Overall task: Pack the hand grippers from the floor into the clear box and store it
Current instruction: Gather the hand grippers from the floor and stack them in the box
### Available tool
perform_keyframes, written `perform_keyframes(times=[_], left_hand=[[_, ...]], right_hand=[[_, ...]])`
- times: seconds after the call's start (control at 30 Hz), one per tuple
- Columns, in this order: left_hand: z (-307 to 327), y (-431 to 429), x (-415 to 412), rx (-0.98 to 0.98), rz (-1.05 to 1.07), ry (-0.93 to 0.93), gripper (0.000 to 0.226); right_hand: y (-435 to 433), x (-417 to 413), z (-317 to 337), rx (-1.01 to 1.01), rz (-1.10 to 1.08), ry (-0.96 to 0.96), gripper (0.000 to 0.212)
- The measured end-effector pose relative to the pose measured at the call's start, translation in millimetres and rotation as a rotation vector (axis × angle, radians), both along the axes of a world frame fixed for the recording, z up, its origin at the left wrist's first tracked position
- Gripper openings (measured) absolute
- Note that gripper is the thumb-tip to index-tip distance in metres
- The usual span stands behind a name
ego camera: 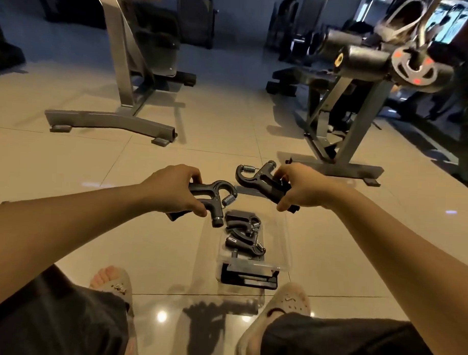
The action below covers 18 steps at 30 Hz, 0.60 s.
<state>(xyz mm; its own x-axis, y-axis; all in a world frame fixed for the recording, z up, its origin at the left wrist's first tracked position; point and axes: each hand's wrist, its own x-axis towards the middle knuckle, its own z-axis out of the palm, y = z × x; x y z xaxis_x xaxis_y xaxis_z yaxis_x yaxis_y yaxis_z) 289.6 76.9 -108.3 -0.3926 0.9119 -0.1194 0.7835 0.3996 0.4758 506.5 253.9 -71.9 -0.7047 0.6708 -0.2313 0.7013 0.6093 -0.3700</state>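
— What's in each fist?

— A hand gripper apiece. The left hand (174, 191) is curled round the handles of the first gripper (213, 195), thumb underneath. The right hand (304, 190) is wrapped round the handles of the second gripper (256, 180). Both are in the air, heads nearly meeting, just above the far end of the clear box (283, 248).

— Why hold them by the handles?

— My guess is that's the thick, easy part to grab, and it leaves the hooked heads and springs free. Holding them over the box suggests they're meant to go in next.

— And the box itself?

— It's on the tiled floor (145, 254), between the person's feet, with no lid on it that I can see. The packed grippers (243, 232) lie jumbled in the middle. A black block (248, 277) sits at the near end, and I can't tell whether it's inside the box or part of it.

— What's it all made of?

— The grippers look like matte black plastic, each with a curved hook at the head and a bright coiled steel spring (229, 199) hanging from it. The box is thin, see-through plastic. The floor is pale polished tile, glossy enough to throw reflections.

— Anything else about?

— A grey steel machine frame (118, 120) to the left and a padded bench (348, 133) to the right.
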Motion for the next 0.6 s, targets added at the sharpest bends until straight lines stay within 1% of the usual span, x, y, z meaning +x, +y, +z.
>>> perform_keyframes(times=[0.13,0.27,0.47,0.6], left_hand=[[-13,37,-5,-0.071,-0.049,0.041,0.055],[-28,69,-16,-0.099,-0.057,0.06,0.052],[-59,91,-36,-0.156,-0.075,0.093,0.047],[-77,108,-42,-0.123,-0.021,0.034,0.045]], right_hand=[[34,5,-46,-0.048,-0.045,-0.035,0.072],[60,5,-87,-0.108,-0.034,-0.081,0.072],[80,-8,-142,-0.114,0.11,-0.175,0.077],[86,-18,-176,-0.107,0.24,-0.271,0.072]])
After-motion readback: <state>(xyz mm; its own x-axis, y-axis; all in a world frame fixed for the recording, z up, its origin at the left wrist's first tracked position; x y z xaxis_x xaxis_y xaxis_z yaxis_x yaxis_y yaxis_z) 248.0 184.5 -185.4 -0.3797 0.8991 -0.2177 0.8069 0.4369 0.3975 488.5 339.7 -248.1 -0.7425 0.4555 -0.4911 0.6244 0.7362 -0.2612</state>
